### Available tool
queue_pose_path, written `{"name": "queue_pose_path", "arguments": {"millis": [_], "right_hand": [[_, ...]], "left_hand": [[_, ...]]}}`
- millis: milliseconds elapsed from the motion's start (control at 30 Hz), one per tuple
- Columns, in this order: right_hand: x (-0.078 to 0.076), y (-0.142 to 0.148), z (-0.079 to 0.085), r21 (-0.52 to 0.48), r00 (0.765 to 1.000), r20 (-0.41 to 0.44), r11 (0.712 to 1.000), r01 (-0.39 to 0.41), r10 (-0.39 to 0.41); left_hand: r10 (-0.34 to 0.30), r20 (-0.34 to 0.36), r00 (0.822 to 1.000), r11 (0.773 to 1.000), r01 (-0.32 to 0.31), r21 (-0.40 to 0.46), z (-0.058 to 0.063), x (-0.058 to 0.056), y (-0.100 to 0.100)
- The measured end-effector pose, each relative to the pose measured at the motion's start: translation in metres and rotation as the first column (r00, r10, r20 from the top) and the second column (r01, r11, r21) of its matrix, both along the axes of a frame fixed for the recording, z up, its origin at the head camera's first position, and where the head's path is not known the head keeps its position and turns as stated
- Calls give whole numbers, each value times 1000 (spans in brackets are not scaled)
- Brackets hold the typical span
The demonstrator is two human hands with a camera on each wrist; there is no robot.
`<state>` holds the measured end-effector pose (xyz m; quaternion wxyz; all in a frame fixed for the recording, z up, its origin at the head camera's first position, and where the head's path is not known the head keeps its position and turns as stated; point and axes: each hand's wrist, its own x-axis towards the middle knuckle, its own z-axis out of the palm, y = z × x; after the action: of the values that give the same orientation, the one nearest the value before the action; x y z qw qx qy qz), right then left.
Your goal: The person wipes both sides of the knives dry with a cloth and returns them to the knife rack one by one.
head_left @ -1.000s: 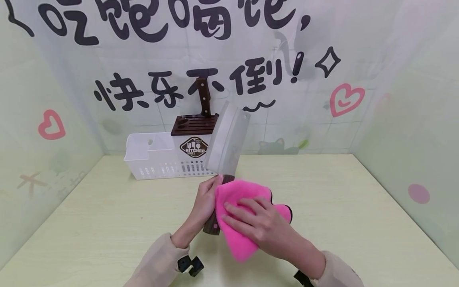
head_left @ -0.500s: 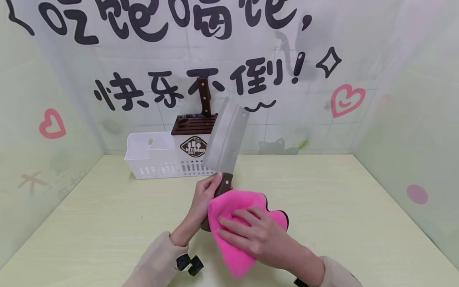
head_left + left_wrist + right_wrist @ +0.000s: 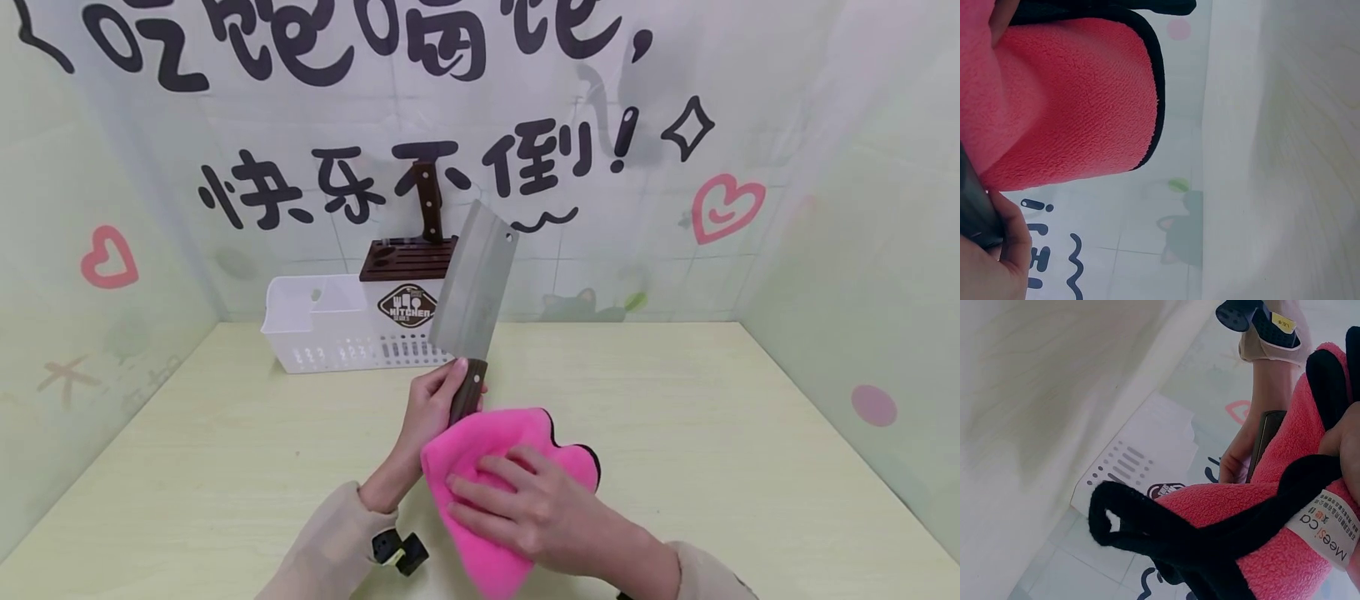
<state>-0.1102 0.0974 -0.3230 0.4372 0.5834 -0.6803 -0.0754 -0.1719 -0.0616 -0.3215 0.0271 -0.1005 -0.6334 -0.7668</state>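
Observation:
In the head view a cleaver (image 3: 476, 283) points up and away, its broad blade raised before the knife holder. My left hand (image 3: 429, 410) grips its dark wooden handle (image 3: 468, 392), thumb lying along the side near the blade. A pink cloth (image 3: 467, 454) with black edging covers the lower handle. My right hand (image 3: 525, 508) holds the cloth from above, fingers spread across it. In the right wrist view the cloth (image 3: 1285, 562) shows a black loop and a white label (image 3: 1329, 528); the handle end (image 3: 1267, 434) sticks out beside the left hand.
A white basket (image 3: 307, 329) with a brown slotted knife holder (image 3: 408, 260) stands at the back wall, partly behind the blade. One brown-handled knife (image 3: 429, 200) is in its slot. The pale wooden table (image 3: 720, 433) is enclosed by printed walls on three sides.
My right hand has slid the pink cloth down the handle toward me, uncovering more of the handle below the blade. My left hand keeps its grip, and the cleaver has barely shifted.

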Motion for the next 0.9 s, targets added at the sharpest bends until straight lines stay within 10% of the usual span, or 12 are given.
{"name": "queue_pose_path", "arguments": {"millis": [900], "right_hand": [[0,-2,5,22,999,-19,999,44,-44]], "left_hand": [[-6,19,1000,1000,5,15,3,4,3]]}}
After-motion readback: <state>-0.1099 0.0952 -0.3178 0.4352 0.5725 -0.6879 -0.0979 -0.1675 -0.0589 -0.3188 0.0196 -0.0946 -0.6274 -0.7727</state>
